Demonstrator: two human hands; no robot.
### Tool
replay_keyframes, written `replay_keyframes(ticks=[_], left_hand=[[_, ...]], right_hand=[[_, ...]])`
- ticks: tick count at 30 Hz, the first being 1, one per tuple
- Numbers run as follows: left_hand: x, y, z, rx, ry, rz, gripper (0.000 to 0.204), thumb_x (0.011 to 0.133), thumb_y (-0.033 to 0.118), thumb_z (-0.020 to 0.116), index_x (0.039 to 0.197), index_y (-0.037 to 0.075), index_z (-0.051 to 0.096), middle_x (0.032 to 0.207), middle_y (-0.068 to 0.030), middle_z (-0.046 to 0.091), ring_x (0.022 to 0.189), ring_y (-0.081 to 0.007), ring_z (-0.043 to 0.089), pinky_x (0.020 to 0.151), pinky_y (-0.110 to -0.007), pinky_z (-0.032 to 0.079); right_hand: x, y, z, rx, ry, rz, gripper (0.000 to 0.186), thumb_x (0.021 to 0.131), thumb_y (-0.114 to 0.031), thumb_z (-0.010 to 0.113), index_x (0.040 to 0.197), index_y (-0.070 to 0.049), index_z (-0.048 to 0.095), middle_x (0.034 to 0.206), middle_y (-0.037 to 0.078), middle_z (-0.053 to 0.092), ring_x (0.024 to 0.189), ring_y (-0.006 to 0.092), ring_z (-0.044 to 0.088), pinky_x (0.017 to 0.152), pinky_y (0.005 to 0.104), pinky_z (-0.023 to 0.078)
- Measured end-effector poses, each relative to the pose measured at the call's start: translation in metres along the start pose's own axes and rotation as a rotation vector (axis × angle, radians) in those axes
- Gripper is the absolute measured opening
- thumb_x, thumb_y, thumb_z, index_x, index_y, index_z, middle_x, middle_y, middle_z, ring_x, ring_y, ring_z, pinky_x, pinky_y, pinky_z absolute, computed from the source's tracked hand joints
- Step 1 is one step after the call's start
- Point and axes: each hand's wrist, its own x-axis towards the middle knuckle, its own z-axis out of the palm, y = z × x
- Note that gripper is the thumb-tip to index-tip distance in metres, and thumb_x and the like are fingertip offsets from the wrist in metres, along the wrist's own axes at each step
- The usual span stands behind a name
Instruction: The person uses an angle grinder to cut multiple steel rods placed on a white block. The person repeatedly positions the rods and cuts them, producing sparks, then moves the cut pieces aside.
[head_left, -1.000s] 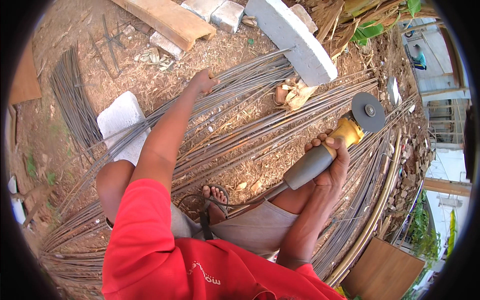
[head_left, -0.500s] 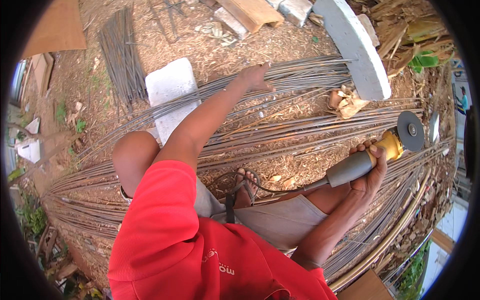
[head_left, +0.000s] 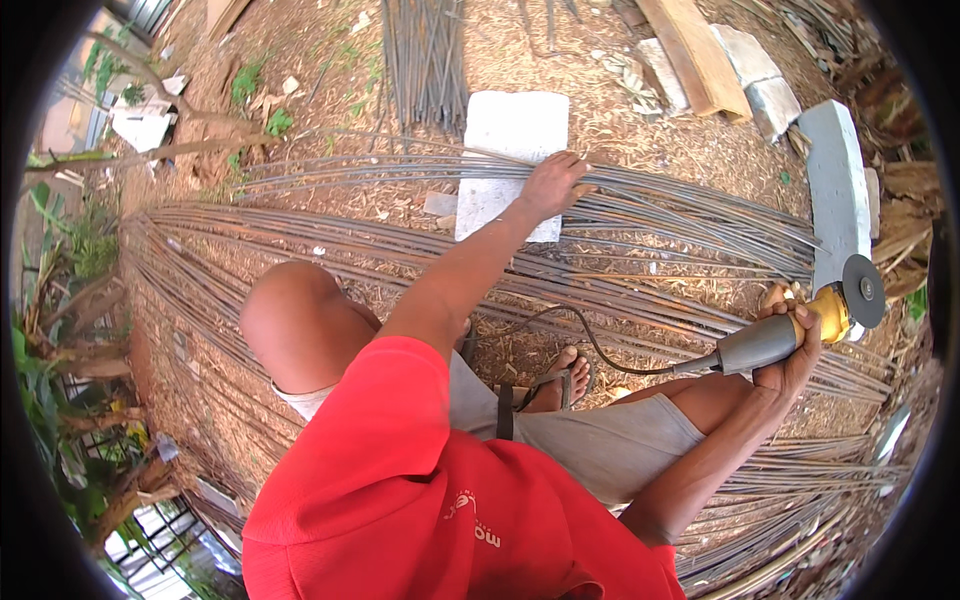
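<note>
My left hand point(head_left: 553, 187) is closed around part of a bundle of thin steel rods point(head_left: 690, 207), at the right edge of a white block point(head_left: 515, 120) that the rods lie across. Its fingertips are partly hidden among the rods. In my right hand point(head_left: 790, 365) is a yellow and grey angle grinder point(head_left: 765, 343), held by its body above the ground at the right. The grinder's dark cutting disc point(head_left: 863, 291) points up and away from me, near a long pale block point(head_left: 838, 180) at the rods' right end. I cannot tell whether the disc spins.
The grinder's cord point(head_left: 590, 335) loops past my sandalled foot point(head_left: 565, 380). More long rods point(head_left: 400, 240) lie on the ground beneath me. A stack of short rods point(head_left: 425, 60) lies beyond the white block, with a wooden plank point(head_left: 693, 55) at the far right.
My left hand has moved left along the rods to the white block, and its fingers have closed. The view has turned left. My right hand still holds the grinder.
</note>
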Motion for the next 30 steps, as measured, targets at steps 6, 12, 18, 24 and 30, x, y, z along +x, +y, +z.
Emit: replay_keyframes(ticks=[6, 12, 18, 24, 30], left_hand=[[0.0, 0.005, -0.015, -0.119, -0.127, -0.167, 0.05, 0.094, 0.039, 0.087, 0.125, 0.001, 0.074, 0.129, -0.0177, 0.072, 0.128, -0.0378, 0.067, 0.115, -0.05, 0.056], [-0.018, -0.031, -0.075, 0.065, -0.136, 0.016, 0.077, 0.095, 0.054, 0.085, 0.152, 0.008, 0.061, 0.155, -0.0151, 0.057, 0.146, -0.0329, 0.053, 0.127, -0.049, 0.045], [-0.077, -0.091, -0.117, 0.25, -0.127, -0.082, 0.068, 0.101, 0.068, 0.071, 0.146, 0.018, 0.075, 0.149, -0.0139, 0.061, 0.143, -0.0328, 0.055, 0.125, -0.054, 0.045], [-0.1, -0.08, -0.095, 0.245, 0.172, -0.073, 0.053, 0.097, 0.059, 0.079, 0.133, 0.02, 0.083, 0.132, -0.0094, 0.07, 0.135, -0.0312, 0.06, 0.12, -0.052, 0.05], [-0.1, -0.071, -0.096, -0.071, 0.237, -0.229, 0.042, 0.088, 0.043, 0.093, 0.118, 0.014, 0.088, 0.122, -0.0079, 0.071, 0.121, -0.0299, 0.062, 0.11, -0.05, 0.052]], right_hand=[[-0.01, 0.024, 0.042, -0.078, -0.059, 0.066, 0.029, 0.087, -0.006, 0.079, 0.11, -0.003, 0.064, 0.093, 0.008, 0.069, 0.085, 0.0212, 0.07, 0.084, 0.0403, 0.063], [-0.032, 0.039, 0.065, -0.211, -0.063, -0.003, 0.02, 0.089, -0.007, 0.078, 0.103, -0.005, 0.063, 0.09, 0.008, 0.069, 0.084, 0.0236, 0.069, 0.083, 0.044, 0.064], [-0.037, 0.059, 0.08, -0.396, -0.011, 0.02, 0.025, 0.089, -0.009, 0.078, 0.108, -0.005, 0.061, 0.088, 0.01, 0.069, 0.079, 0.024, 0.07, 0.076, 0.0419, 0.065], [-0.042, 0.093, 0.094, -0.589, -0.1, -0.014, 0.022, 0.088, -0.009, 0.078, 0.104, -0.001, 0.066, 0.086, 0.013, 0.071, 0.073, 0.0258, 0.073, 0.068, 0.0419, 0.066], [-0.046, 0.152, 0.109, -0.667, -0.142, 0.121, 0.025, 0.085, -0.007, 0.079, 0.104, 0.002, 0.067, 0.085, 0.013, 0.071, 0.07, 0.0249, 0.074, 0.066, 0.0398, 0.065]])
